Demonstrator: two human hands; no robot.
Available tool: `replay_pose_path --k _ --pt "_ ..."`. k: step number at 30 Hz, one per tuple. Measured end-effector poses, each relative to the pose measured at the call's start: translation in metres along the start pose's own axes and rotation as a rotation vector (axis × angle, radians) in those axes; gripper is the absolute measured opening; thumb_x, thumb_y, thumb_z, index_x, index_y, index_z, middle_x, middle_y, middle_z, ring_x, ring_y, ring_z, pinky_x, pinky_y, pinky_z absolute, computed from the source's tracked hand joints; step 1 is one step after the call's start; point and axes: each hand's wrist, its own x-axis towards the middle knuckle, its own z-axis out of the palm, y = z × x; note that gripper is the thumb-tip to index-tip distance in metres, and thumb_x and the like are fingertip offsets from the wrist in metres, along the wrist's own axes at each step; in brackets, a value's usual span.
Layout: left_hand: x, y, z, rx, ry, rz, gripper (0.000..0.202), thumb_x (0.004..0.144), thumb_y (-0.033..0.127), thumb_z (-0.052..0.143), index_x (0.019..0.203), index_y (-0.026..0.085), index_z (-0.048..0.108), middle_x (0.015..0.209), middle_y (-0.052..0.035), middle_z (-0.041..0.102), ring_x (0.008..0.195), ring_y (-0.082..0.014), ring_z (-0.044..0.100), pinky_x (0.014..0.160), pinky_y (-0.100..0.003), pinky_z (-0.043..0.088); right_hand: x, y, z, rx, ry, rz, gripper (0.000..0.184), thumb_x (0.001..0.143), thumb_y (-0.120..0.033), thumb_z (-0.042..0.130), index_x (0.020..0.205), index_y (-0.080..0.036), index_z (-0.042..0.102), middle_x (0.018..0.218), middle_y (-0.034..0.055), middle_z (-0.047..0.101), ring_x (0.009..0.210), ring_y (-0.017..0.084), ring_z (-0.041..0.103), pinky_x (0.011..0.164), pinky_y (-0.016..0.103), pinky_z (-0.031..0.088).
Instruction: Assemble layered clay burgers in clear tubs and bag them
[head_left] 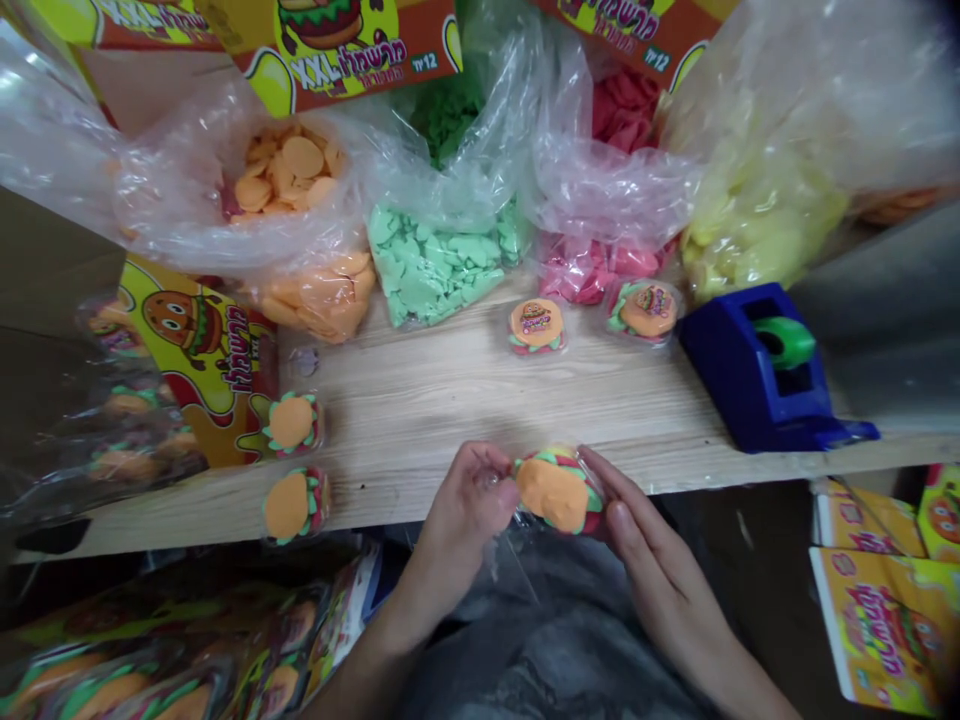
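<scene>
Over the front edge of the table, a marshmallow burger (559,492) sits in a clear plastic pack, its orange bun pieces facing up with green, red and yellow layers at the side. My right hand (651,555) grips the pack from the right, thumb and fingers along its edge. At the pack's left end, my left hand (469,510) is closed in a pinch on clear plastic film (514,545). Whether that film belongs to the pack is hard to tell. Two packed burgers, one upper (291,422) and one lower (291,507), lie to the left.
Clear bags hold orange discs (319,290), green pieces (439,262), red pieces (577,265) and yellow pieces (739,235) along the back. A blue tape dispenser (757,375) stands right. Two labelled burger packs, left (536,326) and right (643,310), sit mid-table. A printed box (217,360) stands left.
</scene>
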Motion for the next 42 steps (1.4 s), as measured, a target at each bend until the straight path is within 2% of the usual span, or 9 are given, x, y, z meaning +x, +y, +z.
replay_pose_path --k 4,7,10,13,16,24,30,36,42 --pt "0.003 0.011 0.008 0.000 0.120 0.039 0.026 0.076 0.038 0.060 0.085 0.019 0.044 0.080 0.0026 0.046 0.074 -0.0093 0.045 0.069 -0.021 0.039 0.005 -0.010 0.005 -0.007 -0.060 -0.125 0.039 0.091 -0.039 0.036 0.129 -0.039 0.037 0.140 -0.0041 0.034 0.130 0.016 0.029 0.108 0.036 0.023" --pt "0.006 0.016 0.014 -0.021 0.176 0.023 0.027 0.076 0.040 0.059 0.081 0.020 0.041 0.075 0.0041 0.045 0.067 -0.0083 0.046 0.064 -0.020 0.040 0.002 -0.011 0.012 0.054 -0.184 -0.169 0.069 0.076 -0.052 0.054 0.136 -0.039 0.022 0.144 -0.0011 0.026 0.130 0.021 0.028 0.107 0.037 0.026" --pt "0.007 0.016 0.018 0.035 0.225 0.028 0.029 0.076 0.041 0.059 0.086 0.020 0.040 0.076 0.0033 0.046 0.066 -0.0088 0.049 0.061 -0.020 0.042 0.001 -0.011 0.016 -0.028 -0.207 -0.143 0.092 0.066 -0.048 0.068 0.137 -0.040 0.010 0.144 0.0008 0.023 0.128 0.023 0.031 0.106 0.039 0.029" --pt "0.008 0.016 0.018 0.081 0.262 0.044 0.033 0.076 0.041 0.058 0.095 0.021 0.040 0.081 0.0017 0.046 0.070 -0.0103 0.052 0.060 -0.020 0.043 0.005 -0.009 0.015 -0.176 -0.194 -0.167 0.076 0.077 -0.036 0.062 0.135 -0.044 0.013 0.144 -0.0020 0.023 0.128 0.021 0.031 0.105 0.040 0.030" --pt "0.010 0.016 0.015 0.151 0.183 0.012 0.028 0.081 0.044 0.050 0.093 0.020 0.043 0.079 0.0018 0.047 0.069 -0.0110 0.052 0.059 -0.021 0.042 0.009 -0.007 0.013 -0.223 -0.211 -0.196 0.069 0.082 -0.033 0.056 0.135 -0.046 0.014 0.144 -0.0036 0.024 0.129 0.020 0.030 0.106 0.040 0.028" --pt "0.006 0.028 0.005 0.596 0.044 0.004 0.036 0.087 0.049 0.032 0.093 0.021 0.054 0.092 -0.0032 0.056 0.091 -0.0184 0.052 0.085 -0.031 0.039 0.011 -0.007 0.011 -0.007 -0.216 -0.090 0.049 0.088 -0.032 0.046 0.132 -0.042 0.029 0.142 -0.0055 0.031 0.129 0.015 0.030 0.106 0.032 0.028" --pt "-0.003 0.030 -0.003 0.393 -0.080 -0.043 0.046 0.088 0.051 0.024 0.119 0.024 0.046 0.119 -0.0055 0.053 0.110 -0.0198 0.048 0.096 -0.034 0.033 0.014 -0.026 0.007 0.484 -0.251 0.168 0.038 0.088 -0.040 0.042 0.127 -0.038 0.039 0.134 0.0006 0.041 0.089 0.017 0.061 0.074 0.034 0.053" --pt "-0.017 0.032 -0.001 0.092 -0.078 0.040 0.030 0.089 0.037 0.040 0.117 0.029 0.048 0.119 -0.0013 0.055 0.105 -0.0154 0.052 0.091 -0.027 0.040 0.019 -0.046 0.001 0.797 -0.279 0.300 0.048 0.082 -0.056 0.042 0.114 -0.022 0.052 0.085 0.0084 0.067 0.072 0.023 0.065 0.057 0.034 0.053" --pt "-0.025 0.045 0.006 0.210 -0.010 0.127 0.031 0.086 0.022 0.050 0.115 0.035 0.048 0.113 0.0038 0.056 0.098 -0.0094 0.053 0.082 -0.016 0.042 0.020 -0.057 -0.002 0.888 -0.372 0.360 0.046 0.083 -0.055 0.041 0.117 -0.026 0.047 0.096 0.0077 0.067 0.073 0.020 0.066 0.055 0.027 0.052"
